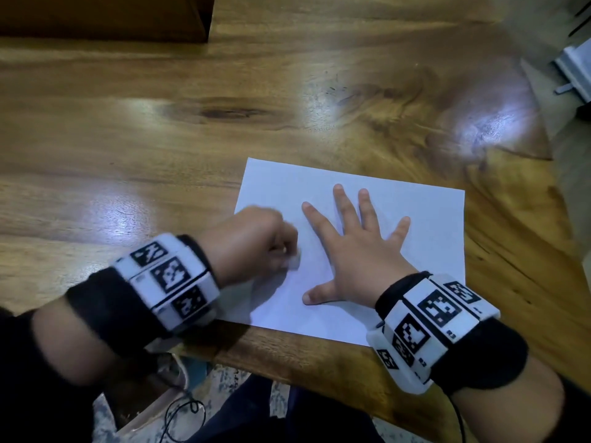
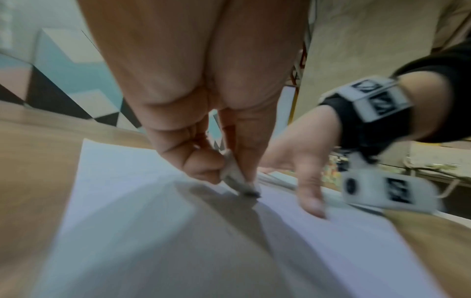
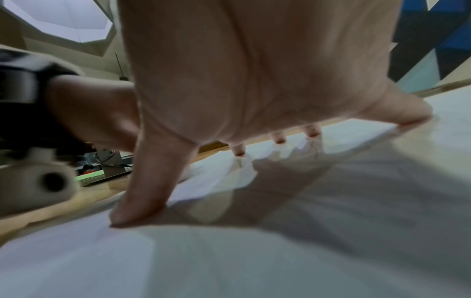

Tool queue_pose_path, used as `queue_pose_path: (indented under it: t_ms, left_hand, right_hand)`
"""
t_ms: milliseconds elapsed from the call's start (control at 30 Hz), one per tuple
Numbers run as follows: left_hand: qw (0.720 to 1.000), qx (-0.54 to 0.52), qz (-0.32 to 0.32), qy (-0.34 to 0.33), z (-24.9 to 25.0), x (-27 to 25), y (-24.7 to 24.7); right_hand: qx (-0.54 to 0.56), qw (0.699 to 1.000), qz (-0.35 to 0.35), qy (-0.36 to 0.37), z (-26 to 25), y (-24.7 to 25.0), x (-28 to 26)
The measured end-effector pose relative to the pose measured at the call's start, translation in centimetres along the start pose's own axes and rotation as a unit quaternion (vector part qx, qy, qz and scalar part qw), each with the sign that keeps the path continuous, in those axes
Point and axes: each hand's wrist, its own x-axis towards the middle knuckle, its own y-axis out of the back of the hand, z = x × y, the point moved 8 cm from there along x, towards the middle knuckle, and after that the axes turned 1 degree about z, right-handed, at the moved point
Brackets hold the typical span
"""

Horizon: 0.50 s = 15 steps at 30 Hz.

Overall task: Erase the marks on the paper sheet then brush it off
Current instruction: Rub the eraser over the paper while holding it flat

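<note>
A white paper sheet point(image 1: 425, 225) lies on the wooden table point(image 1: 160, 148) near its front edge. My left hand point(image 1: 252, 241) pinches a small whitish eraser point(image 1: 295, 261) and holds its tip against the sheet's left part; the left wrist view shows the eraser point(image 2: 238, 179) between thumb and fingers, its darkened end on the paper point(image 2: 127, 201). My right hand point(image 1: 355, 251) lies flat on the middle of the sheet with fingers spread, pressing it down. In the right wrist view the right hand's thumb point(image 3: 142, 201) and fingertips touch the paper point(image 3: 229, 262). No marks are readable on the sheet.
The table's front edge point(image 1: 319, 356) runs just below the sheet, with floor and a cable point(image 1: 185, 420) beneath. A dark wooden piece point(image 1: 105, 17) stands at the back left. A grey-white object point(image 1: 575, 71) sits off the table's right side.
</note>
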Motion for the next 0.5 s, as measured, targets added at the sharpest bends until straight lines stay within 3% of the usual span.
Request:
queue_pose_path:
  t_ms: [100, 233, 300, 500]
  left_hand:
    - [0.998, -0.006, 0.054, 0.004, 0.0, 0.9, 0.7]
    - [0.998, -0.030, -0.042, -0.025, 0.9, -2.6, -2.6]
    - [0.997, -0.034, -0.059, -0.019, 1.0, -2.6, -2.5]
    - [0.999, -0.005, 0.033, 0.018, 0.1, 1.6, 0.8]
  right_hand:
    - [0.001, 1.000, -0.003, -0.001, 0.0, 0.0, 0.0]
    - [0.000, 1.000, -0.008, -0.003, 0.0, 0.0, 0.1]
    - [0.000, 1.000, -0.009, -0.002, 0.0, 0.0, 0.0]
    - [0.001, 1.000, -0.003, -0.001, 0.0, 0.0, 0.0]
